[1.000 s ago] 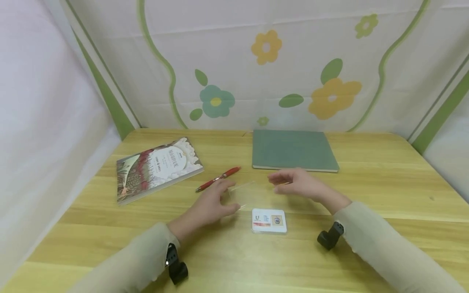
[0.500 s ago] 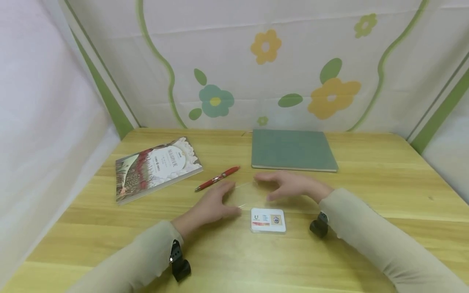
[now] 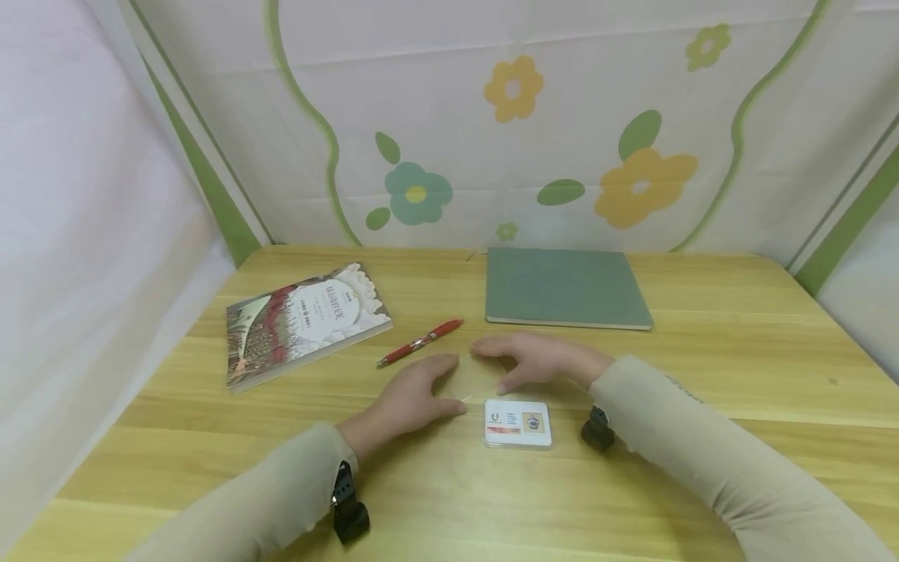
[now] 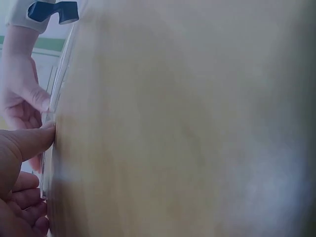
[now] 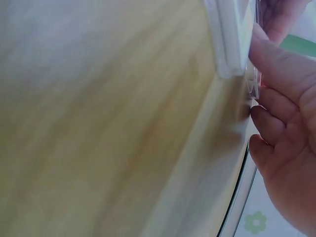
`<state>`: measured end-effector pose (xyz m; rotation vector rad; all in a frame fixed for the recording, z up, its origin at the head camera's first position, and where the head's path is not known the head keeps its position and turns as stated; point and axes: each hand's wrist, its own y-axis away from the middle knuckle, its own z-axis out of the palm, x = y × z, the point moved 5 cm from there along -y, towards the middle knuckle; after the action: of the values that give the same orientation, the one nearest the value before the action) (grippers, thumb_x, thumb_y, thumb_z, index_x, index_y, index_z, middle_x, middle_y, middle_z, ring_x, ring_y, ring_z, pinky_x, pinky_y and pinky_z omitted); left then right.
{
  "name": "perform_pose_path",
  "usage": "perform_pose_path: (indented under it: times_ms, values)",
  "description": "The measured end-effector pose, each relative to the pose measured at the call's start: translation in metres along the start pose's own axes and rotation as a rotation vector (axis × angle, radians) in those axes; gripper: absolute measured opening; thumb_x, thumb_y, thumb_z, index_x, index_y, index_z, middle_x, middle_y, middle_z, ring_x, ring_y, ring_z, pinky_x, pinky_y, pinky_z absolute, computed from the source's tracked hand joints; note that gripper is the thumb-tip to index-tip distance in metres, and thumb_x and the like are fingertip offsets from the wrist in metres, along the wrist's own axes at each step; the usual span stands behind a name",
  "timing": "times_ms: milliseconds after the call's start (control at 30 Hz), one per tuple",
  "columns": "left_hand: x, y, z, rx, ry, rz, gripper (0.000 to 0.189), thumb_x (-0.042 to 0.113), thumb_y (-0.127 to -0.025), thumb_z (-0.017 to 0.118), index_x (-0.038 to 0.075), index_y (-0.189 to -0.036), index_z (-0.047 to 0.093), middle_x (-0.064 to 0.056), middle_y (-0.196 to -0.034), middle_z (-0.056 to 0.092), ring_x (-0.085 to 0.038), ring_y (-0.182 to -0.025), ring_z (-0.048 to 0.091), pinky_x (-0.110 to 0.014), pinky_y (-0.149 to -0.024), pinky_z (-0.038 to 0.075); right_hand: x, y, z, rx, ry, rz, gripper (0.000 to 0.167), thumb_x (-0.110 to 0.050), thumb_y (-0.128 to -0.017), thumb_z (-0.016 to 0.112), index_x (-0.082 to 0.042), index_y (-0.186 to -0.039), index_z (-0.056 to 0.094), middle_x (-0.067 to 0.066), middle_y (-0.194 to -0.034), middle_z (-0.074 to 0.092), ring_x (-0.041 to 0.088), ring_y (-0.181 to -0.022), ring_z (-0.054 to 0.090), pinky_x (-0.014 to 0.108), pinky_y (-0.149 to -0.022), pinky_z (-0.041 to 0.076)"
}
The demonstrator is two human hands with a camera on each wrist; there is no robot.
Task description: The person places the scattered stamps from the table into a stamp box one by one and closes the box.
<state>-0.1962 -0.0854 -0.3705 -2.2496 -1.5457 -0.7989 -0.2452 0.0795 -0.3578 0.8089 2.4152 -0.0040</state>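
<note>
Between the two hands a clear, flat plastic piece (image 3: 477, 379) lies at table level, hard to make out in the head view; its thin edge shows in the left wrist view. My left hand (image 3: 410, 396) holds its left edge between thumb and fingers. My right hand (image 3: 535, 360) is at the opposite edge, with thumb and fingers around it in the right wrist view. Just in front lies a clear case with a white printed card (image 3: 517, 424), showing a logo and a small picture. The right thumb is close to this case; whether they touch I cannot tell.
A red pen (image 3: 420, 343) lies behind the left hand. Further left is a picture-covered book (image 3: 307, 324). A green hardcover book (image 3: 567, 287) lies behind the right hand. A flowered cloth (image 3: 463, 117) hangs along the back of the wooden table (image 3: 449, 499).
My right hand has come left and slightly nearer, to the clear plastic piece. The left hand has shifted slightly right, still at its edge. The card case and books stay put.
</note>
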Motion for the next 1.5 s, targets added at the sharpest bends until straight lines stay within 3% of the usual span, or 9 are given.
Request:
perform_pose_path:
  times_ms: [333,467,833,1100,1500]
  values:
    - [0.005,-0.002,-0.004,-0.003,-0.064,0.026,0.06,0.031,-0.081,0.07,0.006,-0.131,0.051,-0.009,-0.136,0.049,-0.025,-0.128,0.042,-0.04,-0.105,0.032,-0.003,-0.003,-0.004,0.021,0.041,0.001,0.063,-0.02,-0.081,0.069,-0.004,-0.136,0.044,0.012,-0.142,0.041,0.029,-0.132,0.036,0.045,-0.107,0.027]
    - [0.004,-0.002,-0.004,-0.014,-0.049,0.001,0.063,0.033,-0.08,0.07,0.006,-0.134,0.049,-0.008,-0.137,0.048,-0.023,-0.129,0.041,-0.04,-0.105,0.032,-0.004,-0.004,-0.006,0.027,0.082,-0.015,0.063,-0.022,-0.08,0.07,-0.004,-0.135,0.047,0.012,-0.14,0.043,0.03,-0.13,0.038,0.047,-0.106,0.028]
    - [0.008,-0.006,-0.007,-0.035,0.009,0.018,0.064,0.028,-0.08,0.071,0.004,-0.134,0.048,-0.009,-0.137,0.048,-0.023,-0.129,0.041,-0.04,-0.105,0.032,-0.008,0.002,-0.011,0.071,0.15,-0.061,0.058,-0.025,-0.079,0.071,-0.002,-0.129,0.053,0.013,-0.132,0.052,0.03,-0.123,0.047,0.044,-0.102,0.035]
    - [0.02,-0.009,-0.013,-0.034,0.029,0.072,0.066,0.026,-0.078,0.074,0.002,-0.133,0.048,-0.012,-0.136,0.048,-0.026,-0.127,0.042,-0.042,-0.105,0.032,-0.01,0.018,-0.016,0.097,0.119,0.053,0.061,-0.021,-0.081,0.07,-0.005,-0.135,0.047,0.012,-0.139,0.045,0.032,-0.13,0.038,0.048,-0.105,0.03]
    - [0.031,-0.006,-0.015,-0.038,0.037,0.135,0.063,0.028,-0.073,0.077,0.009,-0.129,0.054,-0.007,-0.134,0.049,-0.024,-0.125,0.043,-0.042,-0.103,0.035,-0.02,0.044,-0.022,0.215,0.037,0.089,0.06,-0.021,-0.073,0.077,-0.003,-0.126,0.056,0.014,-0.13,0.054,0.033,-0.121,0.048,0.048,-0.099,0.038]
